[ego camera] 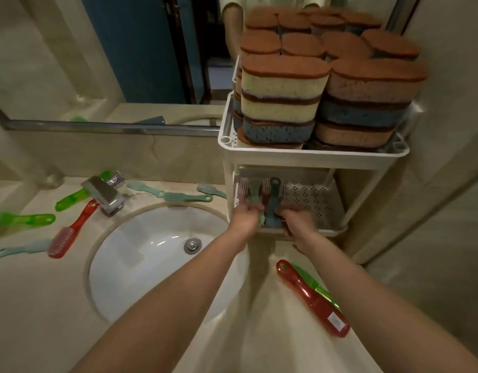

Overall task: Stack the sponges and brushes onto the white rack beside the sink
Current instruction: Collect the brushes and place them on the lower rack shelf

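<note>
The white rack (pixel 313 157) stands right of the sink. Its top shelf holds stacks of sponges (pixel 283 92) with brown scouring tops. On the lower shelf (pixel 318 200) stand several brushes. My left hand (pixel 246 218) is closed around a pale green brush (pixel 255 192), next to a pink one (pixel 243 188). My right hand (pixel 295 219) grips a dark teal brush (pixel 274 200). Both hands are at the shelf's front edge. More brushes lie loose on the counter: a red one (pixel 71 232), green ones (pixel 22 219), pale teal ones (pixel 186 196), and a red and green pair (pixel 313 297).
The round white basin (pixel 141 254) with its drain and a chrome tap (pixel 104 195) sit left of the rack. A mirror (pixel 111 63) runs along the back wall. A tiled wall closes in on the right.
</note>
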A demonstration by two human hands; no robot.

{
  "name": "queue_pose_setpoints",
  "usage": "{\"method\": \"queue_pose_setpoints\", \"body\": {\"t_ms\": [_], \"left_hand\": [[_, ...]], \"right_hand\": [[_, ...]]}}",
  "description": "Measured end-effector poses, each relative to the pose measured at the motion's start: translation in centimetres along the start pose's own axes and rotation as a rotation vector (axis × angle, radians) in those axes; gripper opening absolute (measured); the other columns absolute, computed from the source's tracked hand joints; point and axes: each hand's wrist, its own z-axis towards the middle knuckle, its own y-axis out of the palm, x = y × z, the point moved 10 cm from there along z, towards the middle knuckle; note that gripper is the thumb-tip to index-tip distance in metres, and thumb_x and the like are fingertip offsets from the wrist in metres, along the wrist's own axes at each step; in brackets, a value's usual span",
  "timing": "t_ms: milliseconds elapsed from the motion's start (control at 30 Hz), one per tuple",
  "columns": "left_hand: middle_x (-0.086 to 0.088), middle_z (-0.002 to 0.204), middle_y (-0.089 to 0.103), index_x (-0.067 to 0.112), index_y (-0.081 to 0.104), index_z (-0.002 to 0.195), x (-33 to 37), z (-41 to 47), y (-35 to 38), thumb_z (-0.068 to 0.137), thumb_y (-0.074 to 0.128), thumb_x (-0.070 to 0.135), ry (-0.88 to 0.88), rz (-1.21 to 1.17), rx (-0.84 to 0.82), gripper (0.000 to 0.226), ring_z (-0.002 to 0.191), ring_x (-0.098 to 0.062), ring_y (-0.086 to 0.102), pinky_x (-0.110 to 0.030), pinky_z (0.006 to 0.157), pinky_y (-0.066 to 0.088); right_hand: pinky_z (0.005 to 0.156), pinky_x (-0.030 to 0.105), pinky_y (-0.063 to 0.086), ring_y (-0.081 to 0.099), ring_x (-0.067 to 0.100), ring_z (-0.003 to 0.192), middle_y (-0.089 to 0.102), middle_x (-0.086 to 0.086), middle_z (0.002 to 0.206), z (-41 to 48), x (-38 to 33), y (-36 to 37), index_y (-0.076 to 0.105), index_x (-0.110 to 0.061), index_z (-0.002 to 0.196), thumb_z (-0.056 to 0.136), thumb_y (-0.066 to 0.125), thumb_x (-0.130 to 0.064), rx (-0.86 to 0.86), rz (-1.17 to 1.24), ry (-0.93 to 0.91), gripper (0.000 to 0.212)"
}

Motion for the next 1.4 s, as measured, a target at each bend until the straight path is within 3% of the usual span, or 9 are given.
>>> {"method": "queue_pose_setpoints", "body": {"t_ms": [200,333,533,700,800,967,1167,1333,1400], "left_hand": [[-0.007,0.112,0.061,0.013,0.060,0.102,1.4,3.5,1.1,0.087,0.064,0.015,0.093,0.292,0.070,0.015,0.093,-0.023,0.058,-0.028,0.076,0.050],[-0.010,0.124,0.059,0.010,0.058,0.122,1.0,5.6,1.3,0.088,0.065,0.023,0.083,0.535,0.127,0.036,0.113,-0.028,0.057,-0.030,0.089,0.051],[-0.011,0.127,0.057,0.012,0.053,0.131,-0.5,6.5,1.5,0.089,0.060,0.016,-0.023,0.710,0.125,0.043,0.116,-0.029,0.056,-0.038,0.094,0.053],[-0.015,0.131,0.051,0.007,0.047,0.133,-0.9,6.7,1.5,0.089,0.053,0.014,-0.076,0.755,0.117,0.045,0.119,-0.031,0.053,-0.039,0.096,0.051],[-0.018,0.138,0.042,0.007,0.044,0.135,-1.0,6.6,1.7,0.090,0.048,0.015,-0.085,0.760,0.086,0.045,0.128,-0.032,0.043,-0.037,0.102,0.046],[-0.014,0.158,0.006,0.008,0.024,0.149,-0.1,5.0,2.1,0.091,0.046,0.016,0.017,0.827,0.126,0.062,0.146,-0.031,0.002,-0.038,0.119,0.018],[-0.006,0.157,0.026,0.018,0.028,0.149,0.7,3.1,3.1,0.092,0.040,0.003,0.258,0.589,0.008,0.061,0.144,-0.025,0.025,-0.040,0.115,0.030],[-0.014,0.148,0.036,0.011,0.026,0.148,-0.5,3.3,2.6,0.097,0.038,0.011,0.186,0.585,0.010,0.053,0.136,-0.032,0.035,-0.045,0.110,0.036],[-0.015,0.148,0.034,0.011,0.024,0.149,-0.7,3.4,2.4,0.097,0.037,0.013,0.153,0.595,0.018,0.054,0.137,-0.033,0.031,-0.047,0.112,0.032]], "right_hand": [[0.054,0.021,0.047,0.062,0.012,0.073,0.068,0.004,0.100,4.4,-1.0,0.5,0.066,-0.021,0.092,0.091,0.061,-0.013,-0.022,-0.208,-0.035,0.010],[0.085,0.035,0.056,0.065,0.024,0.092,0.069,0.009,0.112,6.6,-0.9,1.1,0.070,-0.012,0.111,0.086,0.064,-0.007,-0.039,-0.361,-0.055,0.026],[0.059,0.025,0.050,0.063,0.015,0.066,0.068,-0.001,0.076,7.1,-1.2,3.3,0.068,-0.027,0.072,0.083,0.069,-0.018,-0.154,-0.535,-0.121,0.014],[0.051,0.024,0.051,0.062,0.016,0.055,0.065,-0.002,0.063,7.3,-1.0,4.5,0.065,-0.026,0.065,0.079,0.072,-0.016,-0.196,-0.499,-0.095,0.019],[0.057,0.022,0.053,0.066,0.013,0.064,0.066,-0.003,0.069,7.4,-1.1,4.9,0.067,-0.025,0.069,0.079,0.072,-0.016,-0.200,-0.486,-0.087,0.014],[0.069,0.027,0.053,0.068,0.022,0.078,0.070,0.006,0.080,7.5,-0.9,5.0,0.074,-0.018,0.076,0.076,0.073,-0.016,-0.166,-0.469,-0.099,0.003],[0.070,0.029,0.056,0.070,0.025,0.079,0.074,0.012,0.086,7.7,-0.4,5.0,0.077,-0.011,0.083,0.083,0.068,-0.019,-0.137,-0.437,-0.068,0.012],[0.052,0.018,0.047,0.064,0.012,0.062,0.071,0.005,0.075,7.6,-0.5,5.2,0.069,-0.023,0.063,0.077,0.074,-0.015,-0.143,-0.451,-0.078,0.017],[0.058,0.021,0.052,0.065,0.013,0.064,0.070,0.005,0.076,7.6,-0.4,5.2,0.067,-0.025,0.062,0.078,0.074,-0.016,-0.143,-0.477,-0.091,0.020]]}}
